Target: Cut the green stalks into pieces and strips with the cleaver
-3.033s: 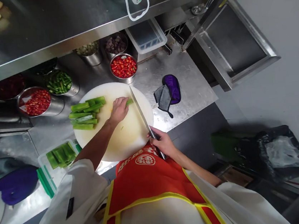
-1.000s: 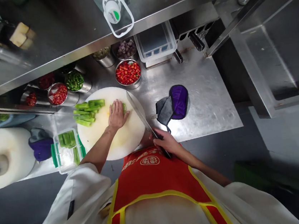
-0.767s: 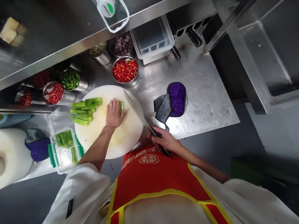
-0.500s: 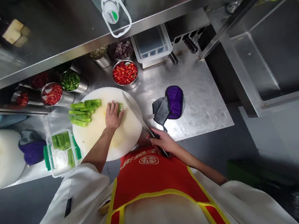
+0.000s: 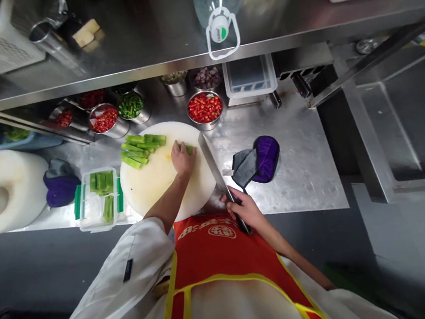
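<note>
In the head view, the left hand (image 5: pixel 184 161) is bent over a green piece (image 5: pixel 185 147) on the right half of the round white board (image 5: pixel 163 198), touching it; whether the fingers pinch it cannot be told. The right hand (image 5: pixel 244 211) is closed around the handle of a long knife (image 5: pixel 211 159), whose blade slants across the board's right rim. A pile of green sticks (image 5: pixel 142 148) lies at the board's upper left.

A grey-and-purple cloth (image 5: pixel 268 158) lies just right of the blade. The steel shelf (image 5: pixel 155 61) overhangs the counter's back, a handled bottle (image 5: pixel 217 28) at its edge.

The board's lower rim reaches the counter's near edge, by the red apron (image 5: pixel 219 253). Steel counter (image 5: pixel 309 169) stretches from the cloth to the right-hand edge.

Behind the board, a metal tub (image 5: pixel 207 125) holds chopped red chillies; another (image 5: pixel 143 117), farther left, holds cut green ones. Left of the board, a clear box (image 5: pixel 89 207) with green clips contains flat green pieces.
</note>
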A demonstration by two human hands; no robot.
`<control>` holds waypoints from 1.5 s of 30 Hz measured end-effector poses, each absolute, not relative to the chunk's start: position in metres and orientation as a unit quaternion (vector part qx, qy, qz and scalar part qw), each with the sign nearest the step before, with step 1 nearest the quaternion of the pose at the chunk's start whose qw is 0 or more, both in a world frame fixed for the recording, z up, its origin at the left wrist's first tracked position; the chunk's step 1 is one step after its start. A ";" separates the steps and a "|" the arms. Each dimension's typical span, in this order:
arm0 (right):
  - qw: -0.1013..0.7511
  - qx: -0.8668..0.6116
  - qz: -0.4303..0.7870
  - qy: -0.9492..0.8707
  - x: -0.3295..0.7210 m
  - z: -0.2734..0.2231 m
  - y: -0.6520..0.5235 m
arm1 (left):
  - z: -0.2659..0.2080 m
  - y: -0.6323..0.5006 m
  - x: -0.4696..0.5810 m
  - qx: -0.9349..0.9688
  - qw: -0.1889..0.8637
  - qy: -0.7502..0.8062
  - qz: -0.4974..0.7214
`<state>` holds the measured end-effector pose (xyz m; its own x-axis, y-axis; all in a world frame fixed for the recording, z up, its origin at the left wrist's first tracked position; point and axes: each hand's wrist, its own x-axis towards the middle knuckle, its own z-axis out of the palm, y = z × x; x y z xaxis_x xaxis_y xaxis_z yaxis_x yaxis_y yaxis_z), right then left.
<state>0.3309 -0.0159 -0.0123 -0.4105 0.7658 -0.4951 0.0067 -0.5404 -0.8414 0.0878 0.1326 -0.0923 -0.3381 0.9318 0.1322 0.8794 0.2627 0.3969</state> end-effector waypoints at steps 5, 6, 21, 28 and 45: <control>0.283 -0.486 0.723 -0.400 0.330 -0.024 -0.021 | -0.098 0.132 0.090 0.559 0.071 0.793 0.232; 0.288 -0.488 0.720 -0.401 0.330 -0.026 -0.022 | -0.098 0.132 0.090 0.558 0.074 0.792 0.238; 0.302 -0.517 0.690 -0.408 0.321 -0.020 -0.023 | -0.107 0.131 0.082 0.576 0.104 0.744 0.322; 0.290 -0.524 0.710 -0.372 0.323 -0.013 -0.018 | -0.077 0.067 -0.011 0.537 0.027 0.753 0.380; 0.218 -0.629 0.606 -0.434 0.314 -0.008 -0.020 | -0.050 0.052 -0.064 0.566 0.056 0.781 0.259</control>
